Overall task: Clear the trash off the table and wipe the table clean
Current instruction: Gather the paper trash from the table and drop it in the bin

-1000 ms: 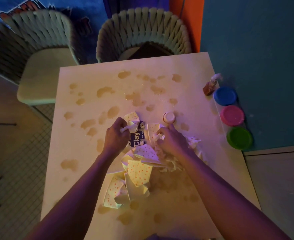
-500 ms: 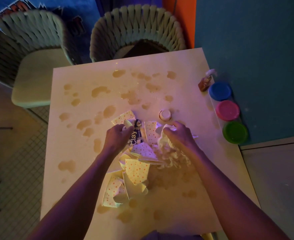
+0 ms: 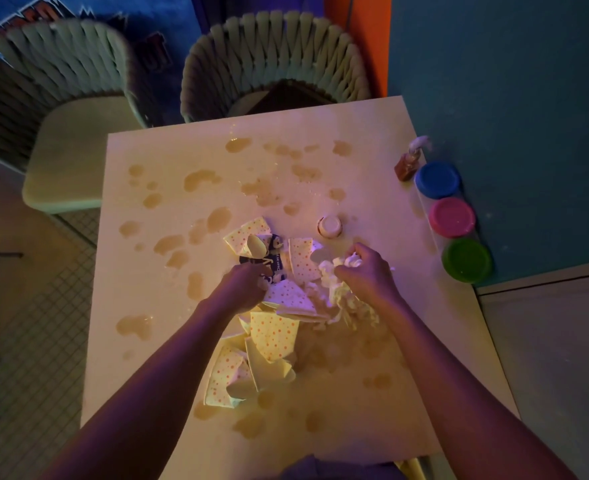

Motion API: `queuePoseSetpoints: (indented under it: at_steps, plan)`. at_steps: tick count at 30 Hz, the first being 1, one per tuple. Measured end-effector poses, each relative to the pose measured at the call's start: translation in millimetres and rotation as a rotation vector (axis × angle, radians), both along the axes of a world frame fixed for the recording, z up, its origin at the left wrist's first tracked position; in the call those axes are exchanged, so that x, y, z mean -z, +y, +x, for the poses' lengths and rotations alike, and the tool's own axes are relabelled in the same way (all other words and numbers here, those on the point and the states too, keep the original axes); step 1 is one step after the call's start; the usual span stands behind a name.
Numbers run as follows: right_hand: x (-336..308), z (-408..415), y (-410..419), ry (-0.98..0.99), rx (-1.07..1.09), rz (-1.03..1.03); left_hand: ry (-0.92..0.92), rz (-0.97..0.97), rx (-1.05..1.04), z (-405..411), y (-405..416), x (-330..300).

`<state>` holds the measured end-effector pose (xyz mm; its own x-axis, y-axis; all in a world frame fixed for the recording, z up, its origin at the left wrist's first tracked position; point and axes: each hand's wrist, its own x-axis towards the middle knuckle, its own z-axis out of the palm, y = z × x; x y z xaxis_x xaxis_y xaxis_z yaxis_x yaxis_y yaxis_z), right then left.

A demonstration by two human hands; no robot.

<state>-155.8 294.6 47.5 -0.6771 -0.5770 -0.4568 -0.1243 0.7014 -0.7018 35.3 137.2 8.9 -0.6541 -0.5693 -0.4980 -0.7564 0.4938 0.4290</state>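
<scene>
Crumpled white tissue [image 3: 336, 289] bunches under the right hand [image 3: 367, 271], whose fingers curl round the top of the wad and pinch it against the table [image 3: 372, 133]. Just left of that hand, touching the tissue, lies a heap of spotted paper cups [image 3: 274, 332], flattened and torn, running from beyond the knuckles back toward the person between the two forearms. The left hand [image 3: 242, 284] sits on the far part of this heap with its fingers curled down onto a dark wrapper [image 3: 274, 258] with white lettering; it appears to grip the wrapper, though the fingertips are hidden. A pale plastic spoon [image 3: 256, 247] lies just beyond the left hand, on the wrapper. Beyond the right hand, a little apart from it, stands a small round pot [image 3: 330, 226]. Brownish wet patches [image 3: 199, 179] are scattered over the table, most of them beyond and left of the left hand. Well to the right of the right hand, along the wall, sit blue [image 3: 438, 180], pink [image 3: 452, 217] and green [image 3: 466, 260] lidded tubs in a row, with a small pump bottle [image 3: 409, 164] beyond them.
</scene>
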Motion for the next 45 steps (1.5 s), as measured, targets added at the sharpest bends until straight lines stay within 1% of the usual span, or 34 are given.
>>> queuePoseSetpoints:
  at_steps: [4,6,9,13,18,22,26,29,33,38,45]
  plan:
    - [-1,7,3,-0.010,-0.172,-0.031,0.020,-0.100,0.090,-2,4,3]
    - [4,12,3,-0.007,-0.288,0.032,0.058,-0.132,0.106,-3,4,3]
    - [13,22,0,0.087,-0.405,0.151,0.054,-0.154,0.111,-4,4,4]
    - [21,33,-6,0.220,-0.471,0.264,0.039,-0.175,0.051,-8,3,0]
    - [29,39,-11,0.329,-0.483,0.344,0.119,-0.179,0.110,-10,-5,2]
    - [35,39,-11,0.388,-0.491,0.337,0.132,-0.176,0.172,-16,-9,5]
    - [39,38,-10,0.427,-0.467,0.336,0.129,-0.191,0.152,-19,-4,10]
    - [42,36,-9,0.415,-0.437,0.328,0.121,-0.187,0.154,-19,-2,14]
    - [43,34,-11,0.379,-0.408,0.317,0.051,-0.193,0.107,-23,-3,13]
    - [42,28,-7,0.368,-0.374,0.294,0.110,-0.291,0.053,-42,-7,6]
    - [48,30,-3,0.454,-0.392,0.256,-0.047,-0.387,0.097,-70,-15,3]
